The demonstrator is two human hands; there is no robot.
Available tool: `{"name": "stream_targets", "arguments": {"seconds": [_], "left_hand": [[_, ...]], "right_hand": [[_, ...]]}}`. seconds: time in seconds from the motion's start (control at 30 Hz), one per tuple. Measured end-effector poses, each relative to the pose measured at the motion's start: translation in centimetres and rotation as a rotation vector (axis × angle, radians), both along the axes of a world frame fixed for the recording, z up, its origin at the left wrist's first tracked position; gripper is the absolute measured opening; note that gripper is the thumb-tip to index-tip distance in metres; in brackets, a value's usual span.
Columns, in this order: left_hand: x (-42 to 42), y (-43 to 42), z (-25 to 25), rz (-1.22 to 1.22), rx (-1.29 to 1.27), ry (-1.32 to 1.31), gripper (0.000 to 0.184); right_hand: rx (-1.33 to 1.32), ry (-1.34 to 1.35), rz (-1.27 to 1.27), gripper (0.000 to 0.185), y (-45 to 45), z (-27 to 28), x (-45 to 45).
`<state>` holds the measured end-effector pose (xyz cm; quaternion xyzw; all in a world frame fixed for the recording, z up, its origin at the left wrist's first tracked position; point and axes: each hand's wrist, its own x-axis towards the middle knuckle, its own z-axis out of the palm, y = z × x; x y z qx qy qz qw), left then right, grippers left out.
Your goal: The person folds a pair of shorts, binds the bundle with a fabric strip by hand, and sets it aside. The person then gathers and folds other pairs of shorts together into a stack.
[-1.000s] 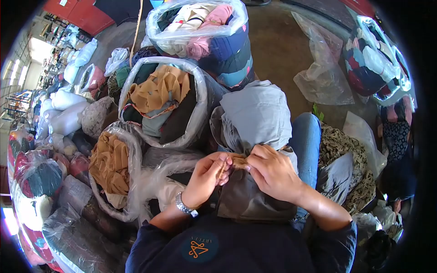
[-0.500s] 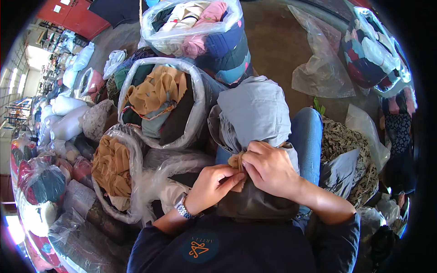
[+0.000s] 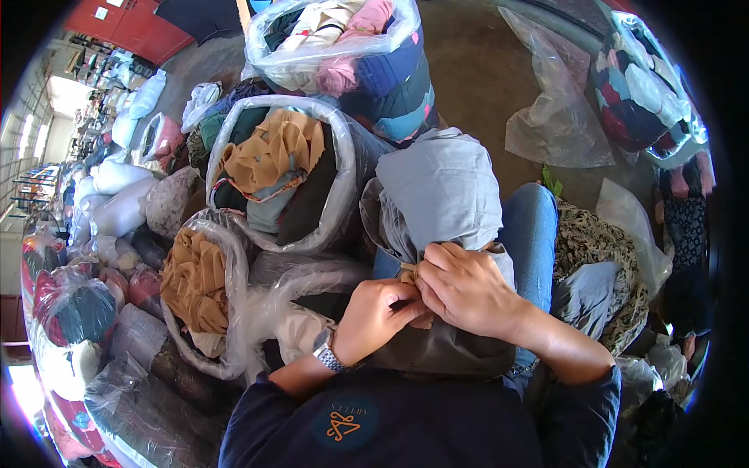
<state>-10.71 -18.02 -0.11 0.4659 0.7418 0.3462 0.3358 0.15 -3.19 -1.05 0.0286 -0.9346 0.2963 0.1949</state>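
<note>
Over my lap, my left hand (image 3: 380, 313) and my right hand (image 3: 468, 287) meet, both closed with pinched fingers. Between them is a small tan piece of cloth (image 3: 406, 274), mostly hidden by the fingers. Just beyond the hands a folded pile of grey cloth (image 3: 441, 187) rests on my legs. Beneath the hands lies a dark brownish-grey cloth (image 3: 437, 351). A metal-banded watch (image 3: 326, 349) is on my left wrist.
Left of me stand clear plastic bags with tan fabric, one large bag (image 3: 347, 156) and one smaller bag (image 3: 234, 312). A bag of mixed cloth (image 3: 390, 86) stands ahead. At right lie patterned cloth (image 3: 589, 242) and a plastic sheet (image 3: 558, 117) on the floor.
My left hand has moved slightly right, closer against my right hand, and less of the tan cloth shows. The whole view has shifted a little.
</note>
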Motion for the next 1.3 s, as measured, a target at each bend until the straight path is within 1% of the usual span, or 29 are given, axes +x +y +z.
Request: {"name": "stream_targets", "arguments": {"seconds": [0.07, 0.13, 0.17, 0.23, 0.27, 0.3, 0.37, 0.4, 0.47, 0.5, 0.57, 0.6, 0.63, 0.67, 0.7, 0.73, 0.8, 0.83, 0.9, 0.93, 1.1, 1.2, 1.27, 1.3], "left_hand": [[-0.6, 0.0, 0.5, -0.013, 0.031, -0.034, 0.015], [-1.7, -0.2, 1.9, 0.031, -0.083, -0.045, 0.023], [-2.3, -0.4, 1.7, 0.119, -0.100, -0.071, 0.039], [-2.8, 0.9, 2.9, 0.047, 0.157, 0.205, 0.053], [-2.7, 1.2, 2.3, -0.042, 0.260, 0.199, 0.058], [-2.5, 1.3, 1.4, -0.085, 0.257, 0.112, 0.053], [-1.8, 1.3, -0.6, 0.023, 0.264, -0.007, 0.040], [-2.0, 1.3, -0.9, 0.023, 0.266, -0.004, 0.040], [-2.2, 1.3, -1.2, 0.014, 0.220, 0.058, 0.027], [-2.4, 1.4, -1.5, 0.014, 0.220, 0.057, 0.027], [-3.0, 1.5, -2.1, -0.043, 0.300, 0.124, 0.020], [-3.1, 1.6, -2.1, -0.087, 0.341, 0.205, 0.021], [-3.2, 1.6, -1.9, -0.086, 0.343, 0.207, 0.021], [-3.4, 1.5, -1.7, -0.127, 0.364, 0.284, 0.020], [-3.5, 1.5, -1.6, -0.168, 0.385, 0.360, 0.019], [-3.9, 1.4, -1.7, -0.166, 0.386, 0.362, 0.019], [-4.9, 1.1, -2.5, -0.345, 0.501, 0.623, 0.023], [-5.2, 1.1, -2.7, -0.346, 0.501, 0.627, 0.023], [-5.5, 1.3, -3.0, -0.449, 0.657, 0.793, 0.028], [-5.6, 1.5, -3.0, -0.463, 0.719, 0.833, 0.029], [-5.4, 2.0, -3.7, -0.453, 0.746, 0.909, 0.029], [-5.4, 2.6, -4.0, -0.440, 0.763, 0.937, 0.027], [-5.4, 3.2, -3.9, -0.413, 0.721, 0.760, 0.017], [-5.4, 3.3, -3.7, -0.414, 0.723, 0.762, 0.017]], "right_hand": [[0.013, -0.030, 0.024, 0.013, 0.2, -0.1, 0.1], [0.005, -0.032, 0.014, 0.014, 0.2, 0.2, 0.2], [-0.002, -0.036, 0.002, 0.015, 0.2, 0.2, 0.2], [-0.015, -0.026, 0.002, 0.015, 0.1, 0.1, 0.2], [-0.024, -0.016, 0.004, 0.015, 0.2, 0.1, 0.2], [-0.023, -0.015, 0.004, 0.015, 0.2, -0.1, 0.2], [-0.096, 0.093, -0.016, 0.014, 0.2, -0.5, -0.1], [-0.093, 0.096, -0.016, 0.014, 0.3, -0.3, 0.0], [-0.091, -0.061, 0.003, 0.013, 0.7, 0.0, 0.4], [-0.091, -0.061, 0.003, 0.013, 0.8, -0.1, 0.5], [-0.166, -0.037, 0.013, 0.009, 1.1, -0.4, 0.4], [-0.163, -0.036, 0.014, 0.009, 1.1, -0.5, 0.5], [-0.223, -0.040, 0.010, 0.008, 1.2, -0.5, 0.5], [-0.285, -0.046, 0.005, 0.006, 1.1, -0.5, 0.5], [-0.283, -0.045, 0.007, 0.006, 1.1, -0.5, 0.5], [-0.316, -0.037, -0.010, 0.005, 1.1, -0.4, 0.4], [-0.350, -0.026, -0.025, 0.004, 1.0, -0.5, 0.4], [-0.374, 0.001, -0.036, 0.005, 0.9, -0.6, 0.4], [-0.396, 0.030, -0.050, 0.006, 0.9, -0.6, 0.4], [-0.375, 0.041, -0.064, 0.007, 0.8, -0.6, 0.5], [-0.331, 0.057, -0.124, 0.011, 0.7, -0.8, 0.8], [-0.248, 0.026, -0.173, 0.011, 0.7, -0.7, 0.8], [-0.306, 0.041, -0.194, 0.011, 0.7, -0.9, 0.7], [-0.304, 0.043, -0.195, 0.011, 0.7, -0.9, 0.7]]}}
